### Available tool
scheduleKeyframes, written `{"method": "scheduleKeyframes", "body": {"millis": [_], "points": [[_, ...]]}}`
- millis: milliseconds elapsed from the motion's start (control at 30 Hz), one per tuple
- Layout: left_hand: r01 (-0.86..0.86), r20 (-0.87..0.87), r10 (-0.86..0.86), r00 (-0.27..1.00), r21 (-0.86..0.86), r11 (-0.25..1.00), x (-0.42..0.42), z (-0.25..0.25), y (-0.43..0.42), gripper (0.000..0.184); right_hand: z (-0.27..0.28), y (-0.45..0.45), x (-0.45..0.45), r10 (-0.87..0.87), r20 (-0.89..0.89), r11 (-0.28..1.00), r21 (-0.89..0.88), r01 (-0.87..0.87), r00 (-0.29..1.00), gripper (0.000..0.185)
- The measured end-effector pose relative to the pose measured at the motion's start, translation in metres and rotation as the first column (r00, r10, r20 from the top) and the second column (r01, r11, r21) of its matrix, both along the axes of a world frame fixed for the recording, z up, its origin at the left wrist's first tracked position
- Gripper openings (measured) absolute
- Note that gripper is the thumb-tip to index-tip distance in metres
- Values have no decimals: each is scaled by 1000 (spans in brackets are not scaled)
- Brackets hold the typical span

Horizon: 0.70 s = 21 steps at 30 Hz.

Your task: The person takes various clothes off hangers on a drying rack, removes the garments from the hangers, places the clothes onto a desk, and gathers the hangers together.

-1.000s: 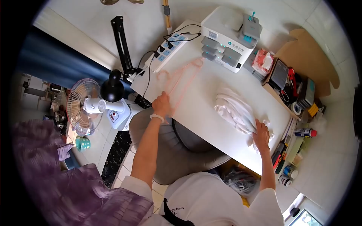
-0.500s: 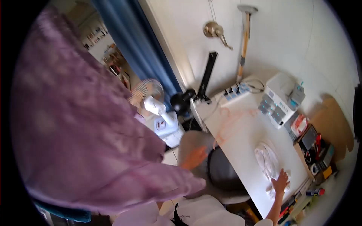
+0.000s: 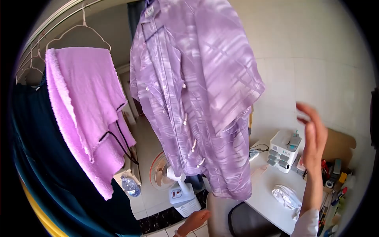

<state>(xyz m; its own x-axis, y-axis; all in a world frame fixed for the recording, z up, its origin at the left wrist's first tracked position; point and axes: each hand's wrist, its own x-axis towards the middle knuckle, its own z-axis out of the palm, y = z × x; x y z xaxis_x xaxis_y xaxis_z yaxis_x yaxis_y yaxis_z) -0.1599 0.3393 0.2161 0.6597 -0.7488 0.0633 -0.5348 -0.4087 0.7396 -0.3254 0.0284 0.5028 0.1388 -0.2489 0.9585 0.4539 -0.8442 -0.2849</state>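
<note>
Head view: your right hand (image 3: 314,138) is raised at the right, the fingers loosely spread and slightly bent, in a wide grip; in the picture it lies between the purple shirt (image 3: 221,87) and the cardboard (image 3: 340,148). Your left hand (image 3: 193,222) is low, beside the grey chair (image 3: 221,211) in this view; it is blurred, and you cannot tell how far its grip is closed. The purple shirt hangs upright in the centre, front buttons in a line, its lower edge overlapping the desk (image 3: 262,191) and chair in view. Left of it, a pink towel (image 3: 89,91) with a black cord drapes from a wire hanger (image 3: 84,24) on the rail (image 3: 65,12), next to a dark teal cloth (image 3: 55,150). The crumpled white cloth (image 3: 286,196) lies on the desk, below the white charging box (image 3: 281,152) in the picture. Behind the shirt's lower edge stands a white fan (image 3: 182,195); a clear plastic bottle (image 3: 130,186) is to its left.
</note>
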Motion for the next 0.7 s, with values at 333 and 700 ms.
{"method": "scheduleKeyframes", "body": {"millis": [333,700], "points": [[-22,300,84,950,-205,978,-30,33,52,22,260,107,80,-663,333,545,-398,738,670,29],[-104,233,154,960,-214,971,-21,6,86,23,309,91,133,-594,-201,746,-501,440,779,26]]}}
